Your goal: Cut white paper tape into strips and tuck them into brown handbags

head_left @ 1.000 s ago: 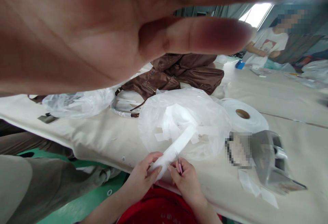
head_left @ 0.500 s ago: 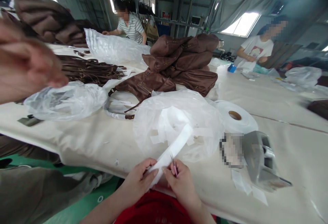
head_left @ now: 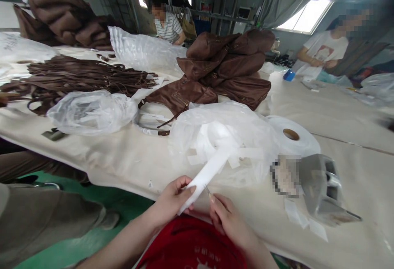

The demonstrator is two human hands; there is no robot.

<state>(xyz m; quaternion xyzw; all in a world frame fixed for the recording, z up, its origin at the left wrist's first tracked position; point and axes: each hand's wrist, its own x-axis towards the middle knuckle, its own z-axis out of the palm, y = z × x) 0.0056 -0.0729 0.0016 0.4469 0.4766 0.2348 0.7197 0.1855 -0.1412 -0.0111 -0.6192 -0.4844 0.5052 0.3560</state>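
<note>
My left hand (head_left: pixel 175 197) is closed on the near end of a white strip (head_left: pixel 205 174), pinching it with the thumb on top. The strip runs away from me to a white roll (head_left: pixel 212 135) lying in a clear plastic bag (head_left: pixel 252 125). In my right hand (head_left: pixel 226 213) are small thread snips (head_left: pixel 208 189), their thin metal tips at the strip's right edge. The fingers hide most of the snips' handle.
Brown bags (head_left: pixel 227 72) are piled behind the plastic. Brown straps (head_left: pixel 92 74) and a plastic bundle (head_left: pixel 92 113) lie left. To the right are another white roll (head_left: pixel 303 137), a grey tape dispenser (head_left: pixel 320 187) and cut white pieces (head_left: pixel 303 219). Two people work across the table.
My right hand has drawn a little right, away from my left hand, still with the snips. Another person's blurred hand at the left has left the view. The view has shifted slightly.
</note>
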